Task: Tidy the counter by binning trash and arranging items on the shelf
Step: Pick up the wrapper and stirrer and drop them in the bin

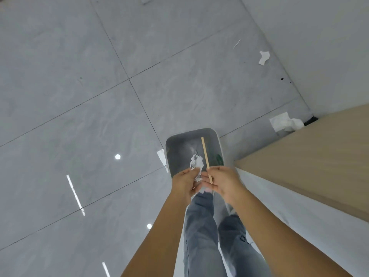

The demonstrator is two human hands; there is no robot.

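Above one grey bin [209, 134], left hand [184, 181] pinches one crumpled paper [196, 164]; right hand [223, 181] pinches one wooden stick [205, 154]. Two tissues [283, 121] [264, 56] lie on the floor [79, 86] at two o'clock.

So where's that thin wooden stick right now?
In the head view, the wooden stick is pinched in the right hand, just above the grey bin, beside the crumpled paper.

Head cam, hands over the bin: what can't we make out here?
- Bin near rim: hidden by both hands, head view.
- Bin contents: dark and blurred; a green item can't be identified.
- Left hand holds crumpled paper; print unreadable, lower part covered by fingers.
- Right hand covers the stick's lower end.
- Counter top: cut off by right edge.
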